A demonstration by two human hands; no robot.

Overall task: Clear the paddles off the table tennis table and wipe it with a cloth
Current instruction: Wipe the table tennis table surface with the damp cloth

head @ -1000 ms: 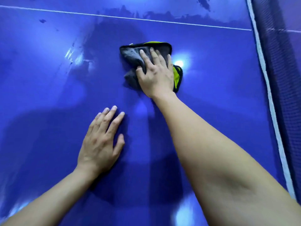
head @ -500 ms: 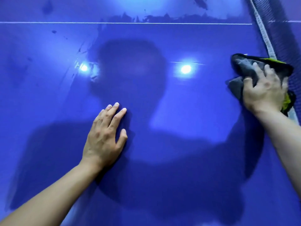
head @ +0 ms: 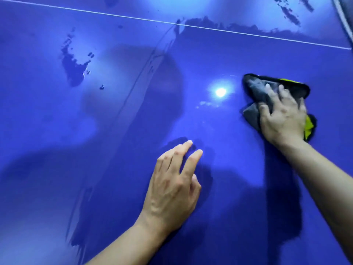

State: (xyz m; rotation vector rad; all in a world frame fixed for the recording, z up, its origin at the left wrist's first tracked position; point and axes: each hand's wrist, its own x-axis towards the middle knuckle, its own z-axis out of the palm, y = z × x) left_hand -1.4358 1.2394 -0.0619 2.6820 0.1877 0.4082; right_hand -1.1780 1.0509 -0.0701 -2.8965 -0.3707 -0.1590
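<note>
Your right hand (head: 282, 115) lies flat on the cloth (head: 267, 94) at the right of the frame, fingers spread over the bunched grey fabric and pressing it against the blue desk (head: 219, 60); a yellow edge of the cloth shows at the top and under your wrist. The hand is not clenched around the cloth but pinning it from above, which suits wiping: a broad palm spreads the pressure and keeps the fabric from slipping out as you push. Your left hand (head: 173, 186) is empty at the lower centre, fingers slightly apart and extended, palm low against the desk; it seems to brace you as you lean over the surface, though whether the fingertips touch cannot be told. No paddles are in view, so clearing them looks done, as far as this part of the desk shows, and you are in the wiping step. A thin white line (head: 133, 17) crosses the top of the frame, and the net edge (head: 343, 14) just shows at the upper right corner. Dark patches remain at the upper left (head: 74, 67) and upper right, and a long curved streak (head: 137, 87) runs down the middle left. Those areas likely still need passes, so the wiping seems partly done.
</note>
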